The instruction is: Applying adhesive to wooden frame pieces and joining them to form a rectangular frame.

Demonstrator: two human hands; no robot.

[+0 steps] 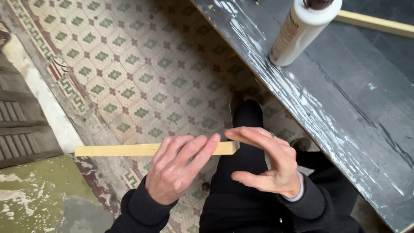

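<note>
Over the patterned tile floor [142, 73], I see the left hand [179, 168] gripping a pale wood strip [116, 149] horizontally; right hand [267, 162] open approx. half, fingertips at the mitred end, holding nothing; risk: light grip, strip could tip & drop, or catch the workbench [345, 112] w/ the glue bottle [302, 30].

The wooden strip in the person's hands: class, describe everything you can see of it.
The wooden strip is a slim, straight, pale yellowish bar of bare wood, held about level over the tiled floor. Its right end is cut at an angle. The left hand grips it near that end; the right hand's fingertips touch the tip.
</note>
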